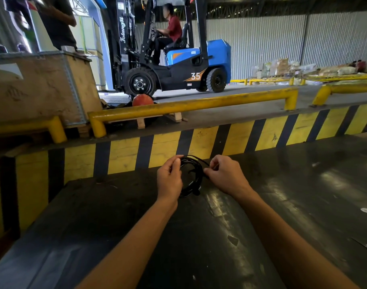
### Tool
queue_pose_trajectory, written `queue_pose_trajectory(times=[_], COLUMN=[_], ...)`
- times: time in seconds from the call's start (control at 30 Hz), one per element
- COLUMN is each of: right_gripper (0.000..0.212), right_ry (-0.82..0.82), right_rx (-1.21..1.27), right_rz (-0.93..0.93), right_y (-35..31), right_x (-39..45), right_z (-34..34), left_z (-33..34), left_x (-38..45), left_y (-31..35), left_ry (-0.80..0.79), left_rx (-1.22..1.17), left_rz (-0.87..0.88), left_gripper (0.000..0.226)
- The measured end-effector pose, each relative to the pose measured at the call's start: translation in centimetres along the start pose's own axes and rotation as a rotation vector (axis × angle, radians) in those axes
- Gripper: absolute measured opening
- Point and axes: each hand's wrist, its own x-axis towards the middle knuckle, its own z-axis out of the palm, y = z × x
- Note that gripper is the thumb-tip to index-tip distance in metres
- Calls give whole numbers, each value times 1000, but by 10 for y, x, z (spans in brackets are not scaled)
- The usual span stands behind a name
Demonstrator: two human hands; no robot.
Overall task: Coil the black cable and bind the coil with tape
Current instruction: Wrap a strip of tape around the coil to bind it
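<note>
The black cable (194, 177) is wound into a small round coil held between both hands above a dark work surface (282, 205). My left hand (169, 180) grips the coil's left side with thumb and fingers closed over the strands. My right hand (225, 174) pinches the coil's right side, fingertips together on the strands. A short end of cable hangs at the coil's bottom. No tape is visible.
A yellow-and-black striped ledge (199, 142) and yellow guard rails (189, 107) rise just beyond the surface. Behind them a blue forklift (174, 65) with a seated driver stands on the floor, and a wooden crate (40, 86) sits at the left. Small white scraps (366, 210) lie at right.
</note>
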Motion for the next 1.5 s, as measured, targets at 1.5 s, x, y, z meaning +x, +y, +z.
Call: queue_pose_trajectory(times=[1.5], right_gripper=[7], right_ry=[-63], right_rx=[85], right_rz=[-295], right_y=[1], right_x=[-9], right_z=[-5], left_z=[0], left_x=[-3], left_y=[-14], left_ry=[-147], left_rx=[283], left_rz=[287], left_gripper=[36])
